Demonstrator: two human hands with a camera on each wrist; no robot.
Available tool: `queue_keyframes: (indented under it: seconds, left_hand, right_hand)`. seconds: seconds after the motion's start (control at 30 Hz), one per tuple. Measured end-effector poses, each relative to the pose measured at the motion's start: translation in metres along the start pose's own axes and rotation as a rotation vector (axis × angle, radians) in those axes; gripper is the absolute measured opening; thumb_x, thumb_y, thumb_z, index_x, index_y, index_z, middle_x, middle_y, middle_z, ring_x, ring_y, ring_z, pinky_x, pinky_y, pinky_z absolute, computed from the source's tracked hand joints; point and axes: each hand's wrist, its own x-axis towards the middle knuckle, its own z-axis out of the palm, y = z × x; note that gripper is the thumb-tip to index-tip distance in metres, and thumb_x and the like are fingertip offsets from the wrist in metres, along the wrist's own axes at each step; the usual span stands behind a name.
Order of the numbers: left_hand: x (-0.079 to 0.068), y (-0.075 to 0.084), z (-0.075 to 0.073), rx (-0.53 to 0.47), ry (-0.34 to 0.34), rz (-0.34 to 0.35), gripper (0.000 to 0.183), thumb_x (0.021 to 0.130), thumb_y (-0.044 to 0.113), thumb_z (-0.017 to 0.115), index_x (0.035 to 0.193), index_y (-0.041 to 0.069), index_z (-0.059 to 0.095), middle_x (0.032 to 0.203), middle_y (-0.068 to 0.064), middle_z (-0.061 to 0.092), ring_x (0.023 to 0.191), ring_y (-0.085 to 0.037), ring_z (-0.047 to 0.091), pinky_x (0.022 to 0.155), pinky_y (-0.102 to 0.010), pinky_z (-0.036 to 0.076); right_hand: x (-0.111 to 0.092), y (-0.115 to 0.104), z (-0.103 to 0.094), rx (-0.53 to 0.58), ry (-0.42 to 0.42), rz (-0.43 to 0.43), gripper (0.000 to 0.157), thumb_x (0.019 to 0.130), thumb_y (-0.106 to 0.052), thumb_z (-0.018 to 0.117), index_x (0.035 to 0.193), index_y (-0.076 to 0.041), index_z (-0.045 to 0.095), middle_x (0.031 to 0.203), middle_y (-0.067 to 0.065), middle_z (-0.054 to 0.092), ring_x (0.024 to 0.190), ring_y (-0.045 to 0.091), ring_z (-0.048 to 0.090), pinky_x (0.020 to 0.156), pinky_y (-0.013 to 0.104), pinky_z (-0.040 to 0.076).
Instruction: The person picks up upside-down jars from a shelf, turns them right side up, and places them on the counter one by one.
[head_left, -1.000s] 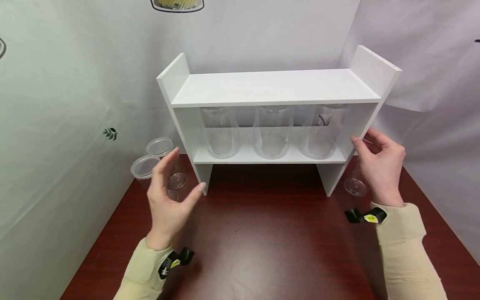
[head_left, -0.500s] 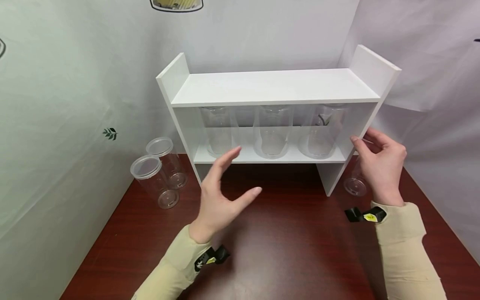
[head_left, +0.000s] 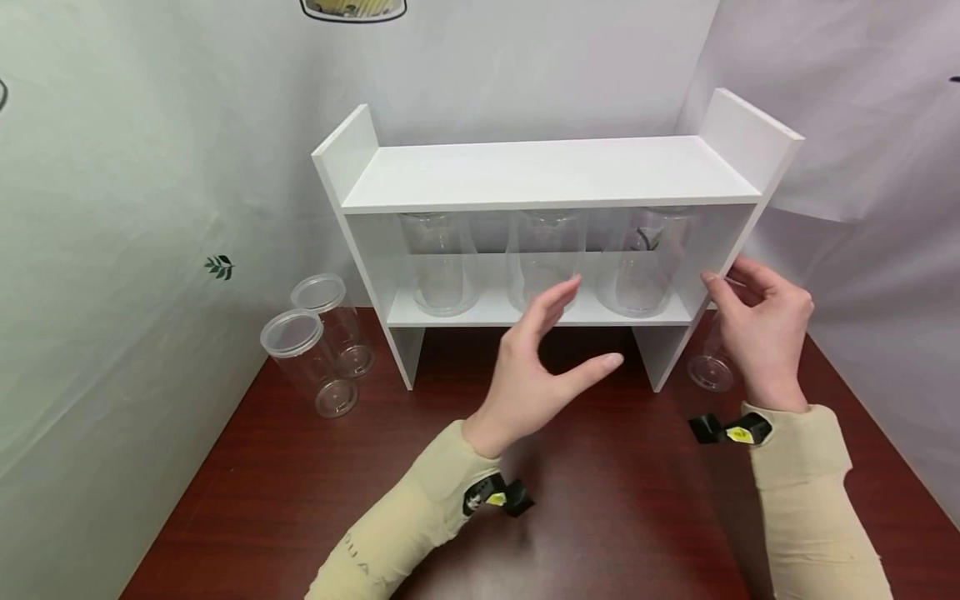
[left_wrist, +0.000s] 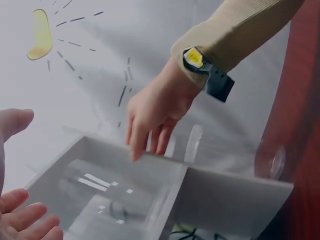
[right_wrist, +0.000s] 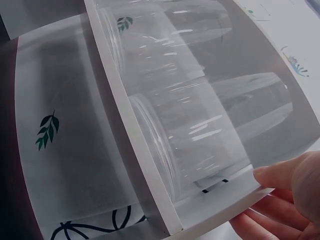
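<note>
my right hand [head_left: 768,333] pinches the side of the smooth, flat-boarded white shelf [head_left: 555,173]; my left hand [head_left: 532,379], thumb and fingers spread, hangs before its clear round jars [head_left: 442,275].

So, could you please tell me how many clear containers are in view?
6: three containers stand in the white rack, two containers left of it and one container right of it, partly behind the right hand, which may hide more.
</note>
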Motion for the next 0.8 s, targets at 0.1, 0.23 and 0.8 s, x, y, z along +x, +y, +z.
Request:
queue_keyframes:
  seconds: [0.1, 0.23, 0.8]
  left_hand:
    - [0.007, -0.003, 0.013, -0.01, -0.035, -0.05, 0.08, 0.086, 0.018, 0.084, 0.154, 0.014, 0.042, 0.155, 0.007, 0.044, 0.141, -0.012, 0.042, 0.115, -0.032, 0.035]
    - [0.02, -0.006, 0.026, 0.016, -0.07, -0.131, 0.085, 0.088, 0.028, 0.083, 0.158, 0.021, 0.035, 0.159, 0.013, 0.035, 0.144, -0.004, 0.032, 0.116, -0.029, 0.031]
    - [0.067, -0.02, 0.063, 0.174, -0.015, -0.324, 0.113, 0.083, 0.042, 0.085, 0.164, 0.017, 0.011, 0.166, 0.006, 0.018, 0.148, -0.008, 0.022, 0.118, -0.031, 0.026]
  right_hand:
    - [0.0, 0.001, 0.0, -0.011, 0.003, -0.007, 0.033, 0.088, -0.013, 0.08, 0.12, -0.004, 0.076, 0.103, -0.003, 0.075, 0.082, -0.008, 0.067, 0.073, 0.01, 0.052]
    - [0.0, 0.002, 0.0, -0.04, 0.0, -0.03, 0.033, 0.089, -0.015, 0.08, 0.12, -0.004, 0.076, 0.109, 0.01, 0.075, 0.083, -0.009, 0.066, 0.073, 0.01, 0.053]
    - [-0.002, 0.0, 0.0, -0.066, 0.002, -0.079, 0.031, 0.089, -0.016, 0.081, 0.118, -0.005, 0.077, 0.109, 0.015, 0.074, 0.081, -0.011, 0.065, 0.072, 0.009, 0.051]
